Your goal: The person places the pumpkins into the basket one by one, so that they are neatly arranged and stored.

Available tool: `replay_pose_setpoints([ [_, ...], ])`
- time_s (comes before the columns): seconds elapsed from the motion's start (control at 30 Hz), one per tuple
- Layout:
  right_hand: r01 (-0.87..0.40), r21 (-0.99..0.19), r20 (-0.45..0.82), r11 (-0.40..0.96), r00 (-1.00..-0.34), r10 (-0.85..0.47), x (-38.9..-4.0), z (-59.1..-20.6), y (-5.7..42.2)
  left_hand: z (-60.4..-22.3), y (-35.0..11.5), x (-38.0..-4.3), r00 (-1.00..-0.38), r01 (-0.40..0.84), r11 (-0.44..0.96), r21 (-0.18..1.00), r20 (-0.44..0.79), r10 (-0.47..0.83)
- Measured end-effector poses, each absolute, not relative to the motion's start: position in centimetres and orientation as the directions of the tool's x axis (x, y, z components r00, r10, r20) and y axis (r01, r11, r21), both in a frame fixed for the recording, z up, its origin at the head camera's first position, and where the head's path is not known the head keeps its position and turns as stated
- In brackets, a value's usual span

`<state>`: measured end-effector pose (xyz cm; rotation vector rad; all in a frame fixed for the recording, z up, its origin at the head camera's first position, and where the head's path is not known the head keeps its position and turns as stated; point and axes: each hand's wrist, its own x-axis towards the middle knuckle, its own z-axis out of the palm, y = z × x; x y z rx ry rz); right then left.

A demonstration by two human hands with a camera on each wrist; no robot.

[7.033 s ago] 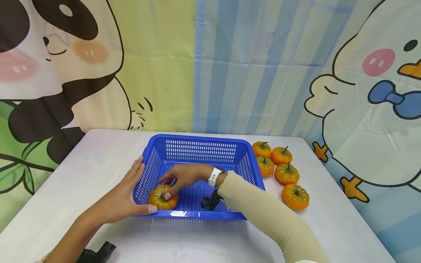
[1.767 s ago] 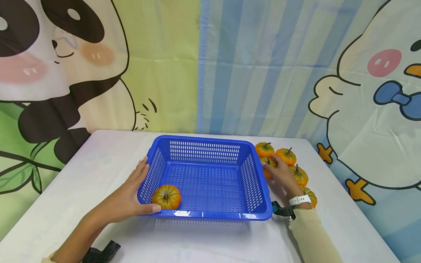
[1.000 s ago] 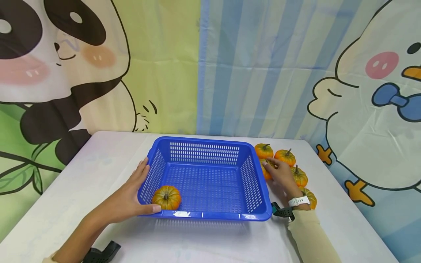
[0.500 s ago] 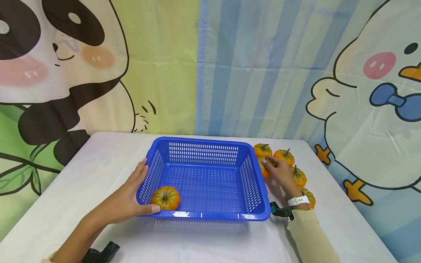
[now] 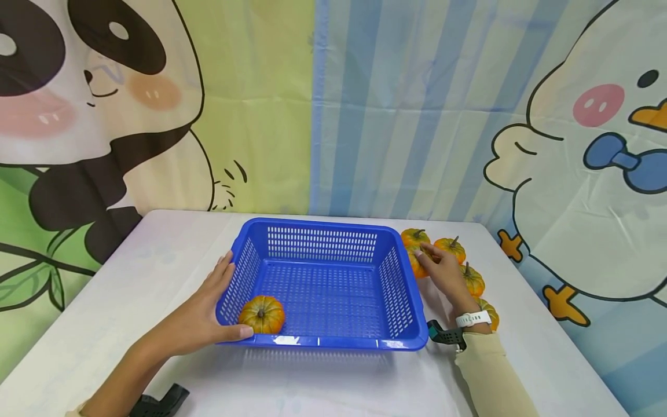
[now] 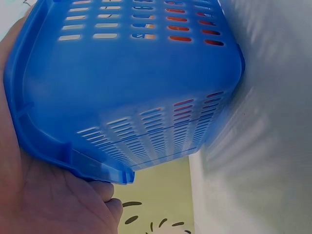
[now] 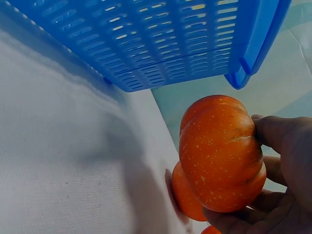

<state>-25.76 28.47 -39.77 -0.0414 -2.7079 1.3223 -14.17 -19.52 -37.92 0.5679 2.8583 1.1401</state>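
My left hand (image 5: 195,318) rests at the front left corner of a blue plastic basket (image 5: 320,340). Its thumb lies along the front rim and its straight fingers along the left one. Inside, at that corner, sits a small orange and green pumpkin (image 5: 262,314). Right of the basket, my right hand (image 5: 444,275) pinches a second pumpkin (image 5: 415,263) near its top. The right wrist view shows this held pumpkin (image 7: 219,153) between thumb and fingers, close to the basket's outer wall (image 7: 161,44), with another pumpkin (image 7: 187,195) behind it.
Several more pumpkins stand around the right hand: one behind (image 5: 415,236), one at the back right (image 5: 451,249), one to the right (image 5: 473,281) and one partly hidden by the wrist (image 5: 488,313). A white cloth (image 5: 312,382) covers the table; a printed curtain (image 5: 365,116) hangs behind.
Seven seconds ago my right hand was on the pumpkin inside the basket; it has since moved to those at the right. The pumpkin it pinches has risen slightly. My left hand stays put.
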Motion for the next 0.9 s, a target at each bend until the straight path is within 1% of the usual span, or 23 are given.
replay_pose_setpoints([
  [0.2, -0.061, -0.778, 0.144, 0.625, -0.986, 0.083, -25.4, -39.1, 28.9, -38.0, -19.3, -14.4, -0.934, 0.329, 0.676, 0.659, 0.122, 0.336],
  [0.33, -0.083, -0.821, 0.154, 0.565, -0.985, 0.078, -25.5, -38.5, 28.7, -37.9, -19.4, -14.3, -0.935, 0.327, 0.674, 0.662, 0.121, 0.334],
  [0.4, -0.084, -0.824, 0.153, 0.560, -0.985, 0.077, -25.6, -38.0, 28.5, -37.9, -19.5, -14.2, -0.936, 0.322, 0.675, 0.664, 0.117, 0.331],
  [0.57, -0.080, -0.784, 0.155, 0.616, -0.985, 0.070, -25.6, -36.2, 28.5, -37.8, -19.5, -14.1, -0.939, 0.314, 0.679, 0.664, 0.112, 0.325],
  [0.7, -0.092, -0.773, 0.157, 0.628, -0.986, 0.049, -25.5, -34.9, 28.6, -37.9, -19.5, -14.1, -0.940, 0.313, 0.680, 0.663, 0.111, 0.324],
  [0.9, -0.138, -0.743, 0.206, 0.655, -0.978, 0.027, -25.9, -33.1, 28.4, -37.9, -19.5, -14.1, -0.939, 0.316, 0.679, 0.663, 0.115, 0.325],
])
